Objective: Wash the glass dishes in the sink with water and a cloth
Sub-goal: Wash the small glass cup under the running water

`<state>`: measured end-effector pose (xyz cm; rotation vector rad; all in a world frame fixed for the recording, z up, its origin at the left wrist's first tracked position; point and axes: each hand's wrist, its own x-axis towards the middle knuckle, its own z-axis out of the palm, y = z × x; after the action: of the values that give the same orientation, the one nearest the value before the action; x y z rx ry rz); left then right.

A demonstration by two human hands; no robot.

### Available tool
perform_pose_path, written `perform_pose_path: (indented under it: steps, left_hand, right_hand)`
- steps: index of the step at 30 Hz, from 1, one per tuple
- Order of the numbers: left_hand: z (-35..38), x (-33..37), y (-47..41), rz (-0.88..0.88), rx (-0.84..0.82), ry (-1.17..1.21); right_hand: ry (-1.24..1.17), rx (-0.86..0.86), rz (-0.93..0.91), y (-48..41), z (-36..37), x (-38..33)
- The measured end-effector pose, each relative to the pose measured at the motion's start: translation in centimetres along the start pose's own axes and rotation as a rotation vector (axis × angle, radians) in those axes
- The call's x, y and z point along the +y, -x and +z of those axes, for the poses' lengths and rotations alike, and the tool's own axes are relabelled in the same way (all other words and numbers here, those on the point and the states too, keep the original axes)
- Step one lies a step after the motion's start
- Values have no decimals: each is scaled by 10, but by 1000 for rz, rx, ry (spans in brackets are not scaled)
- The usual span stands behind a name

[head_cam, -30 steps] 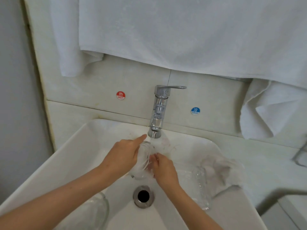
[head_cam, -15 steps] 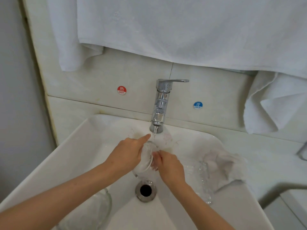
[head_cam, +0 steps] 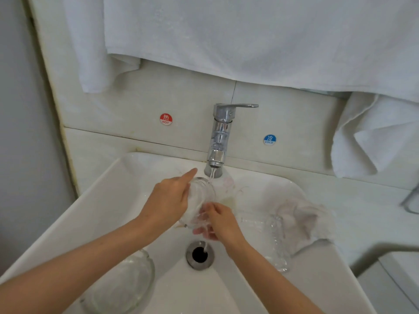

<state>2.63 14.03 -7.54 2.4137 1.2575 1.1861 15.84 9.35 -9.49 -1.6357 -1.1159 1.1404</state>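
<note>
Left hand (head_cam: 169, 200) gripped small glass dish (head_cam: 200, 194), tilted under tap (head_cam: 219, 134) stream, above drain (head_cam: 200, 254). Right hand (head_cam: 222, 222) pinched dish's lower edge, fingers curled. Cloth (head_cam: 301, 217) lay on sink (head_cam: 95, 200) right rim, beside glass tray (head_cam: 275, 243).

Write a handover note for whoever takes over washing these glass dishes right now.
Left grip holds the glass tilted under the running tap.
Right grip pinches its lower end, without the cloth, which lies on the sink at its right rim.
The glass bowl and glass tray sit in the basin.
Done: nothing clearly finished.
Left: finish this glass, then bowl and tray.
</note>
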Motion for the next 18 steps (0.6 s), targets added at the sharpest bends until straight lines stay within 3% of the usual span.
perform_pose_path:
  steps: [3, 5, 7, 11, 13, 16, 18]
  left_hand:
    - [3, -2, 3, -6, 12, 1]
    - [6, -2, 5, -74, -42, 45]
    - [7, -3, 4, -162, -166, 71]
    - [6, -2, 6, -131, -369, -33]
    - [8, 0, 8, -104, -435, -85]
    - [9, 1, 5, -163, -387, -70]
    - [7, 1, 3, -187, -284, -22]
  right_hand:
    - [-235, -222, 236, 10, 8, -1]
    - [-214, -170, 220, 6, 3, -3]
    - [70, -7, 75, -2, -6, 1]
    - [1032, 155, -319, -3, -23, 3]
    - [1235, 194, -441, 0, -22, -3]
    - [1215, 248, -461, -8, -23, -6]
    - [888, 204, -332, -10, -20, -4]
